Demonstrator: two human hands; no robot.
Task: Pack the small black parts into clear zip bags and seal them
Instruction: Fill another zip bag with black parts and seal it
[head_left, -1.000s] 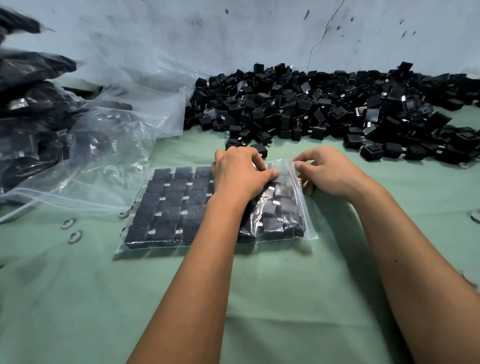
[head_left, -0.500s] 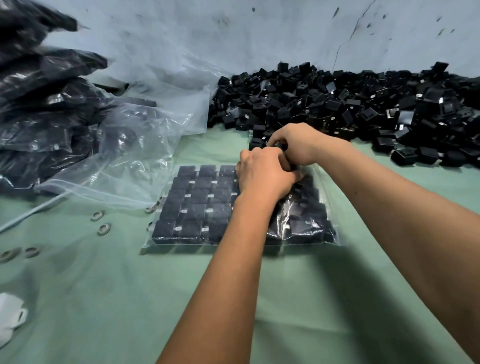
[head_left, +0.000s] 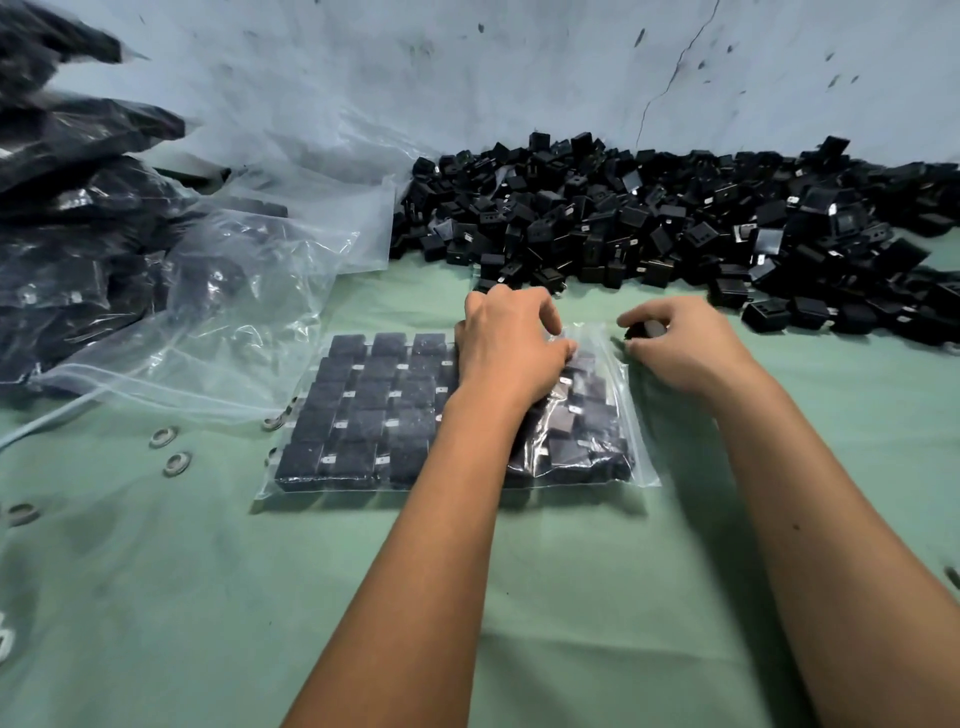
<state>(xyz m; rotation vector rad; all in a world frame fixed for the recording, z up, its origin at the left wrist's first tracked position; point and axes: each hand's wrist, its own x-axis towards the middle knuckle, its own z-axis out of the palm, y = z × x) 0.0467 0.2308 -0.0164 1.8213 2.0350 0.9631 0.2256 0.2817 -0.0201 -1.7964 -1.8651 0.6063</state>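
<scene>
Clear plastic zip bag (head_left: 363, 415) sits flat on the green cloth surface (head_left: 208, 597), about mid-way across and toward the far side, with black parts lined up in neat rows in its left half and a messier bunch at the right end. The left hand (head_left: 511, 348) is on top of the bag near its far edge, fingers curled and pressing down into the plastic over the parts. The right hand (head_left: 680, 348) has changed the most: half a second ago it was reaching across behind the left hand toward the loose pile, and now it's back at the bag's right edge, pinching a single small black part (head_left: 636, 331) between thumb and fingertips, right by the bag's mouth. The left hand has barely moved.

The big loose heap of black parts (head_left: 675, 218) runs along the far edge against the wall. Empty clear bags (head_left: 249, 291) lie crumpled at the far left, next to a stack of filled bags (head_left: 67, 218). A few metal washers (head_left: 176, 462) are scattered on the cloth left of the bag.
</scene>
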